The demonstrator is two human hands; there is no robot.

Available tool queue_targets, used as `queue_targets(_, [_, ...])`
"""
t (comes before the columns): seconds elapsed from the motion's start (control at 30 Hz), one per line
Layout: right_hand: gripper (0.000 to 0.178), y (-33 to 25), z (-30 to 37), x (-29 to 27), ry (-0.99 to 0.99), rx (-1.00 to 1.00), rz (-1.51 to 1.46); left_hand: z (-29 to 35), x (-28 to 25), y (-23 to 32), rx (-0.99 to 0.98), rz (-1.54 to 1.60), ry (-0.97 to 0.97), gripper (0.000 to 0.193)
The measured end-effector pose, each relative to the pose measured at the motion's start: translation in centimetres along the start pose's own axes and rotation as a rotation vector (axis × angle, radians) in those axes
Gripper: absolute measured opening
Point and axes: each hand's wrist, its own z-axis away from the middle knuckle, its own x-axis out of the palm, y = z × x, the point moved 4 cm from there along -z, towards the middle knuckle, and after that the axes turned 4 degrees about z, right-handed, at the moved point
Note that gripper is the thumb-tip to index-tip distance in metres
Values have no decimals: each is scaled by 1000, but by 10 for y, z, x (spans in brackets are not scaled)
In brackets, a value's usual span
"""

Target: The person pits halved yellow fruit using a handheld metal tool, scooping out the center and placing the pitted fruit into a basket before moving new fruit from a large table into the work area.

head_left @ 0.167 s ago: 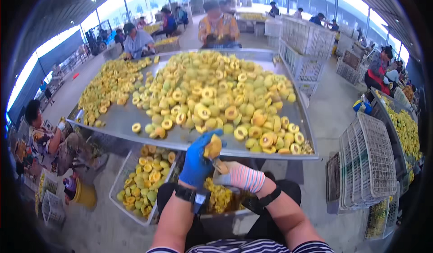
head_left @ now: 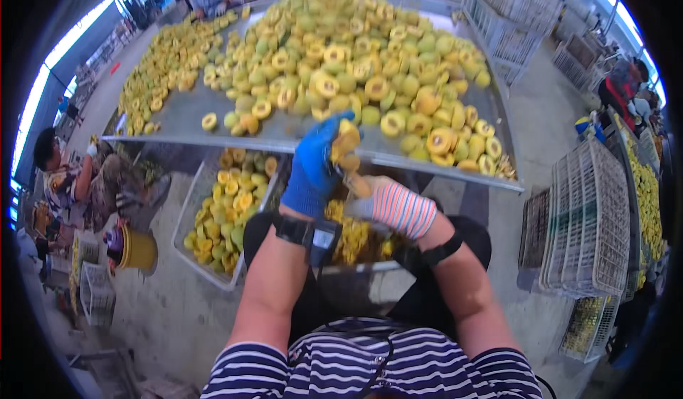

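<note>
My left hand [head_left: 313,168], in a blue glove, is closed around a yellow peach half [head_left: 346,140] just off the near edge of the metal table [head_left: 284,145]. Close against it is my right hand [head_left: 388,201], in a pale glove with a striped cuff. Its fingers are closed on something tan and blurred that I cannot make out, which meets the left hand near the fruit. Beyond both hands lies a big heap of halved yellow peaches [head_left: 327,86], some with dark centres. Below the hands, a container of yellow pieces [head_left: 352,239] sits between my knees.
A white crate of peach halves [head_left: 228,217] stands on the floor at left, partly under the table. Stacked plastic crates [head_left: 587,221] rise at right, beside another fruit-laden table [head_left: 644,207]. A yellow bucket [head_left: 139,249] and a seated person [head_left: 71,171] are at far left.
The view has tipped downward, so the table and heap sit higher and more of my striped shirt shows. Both hands stay together at the peach half.
</note>
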Motion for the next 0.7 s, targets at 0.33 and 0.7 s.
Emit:
queue_targets(0.33, [40,12,-23,-23,294,-42,743,3,-23,-11,358,-966,22,52])
queue_targets(0.7, [35,8,-31,-14,380,-3,1102,24,-45,-20,125,-556,101,39])
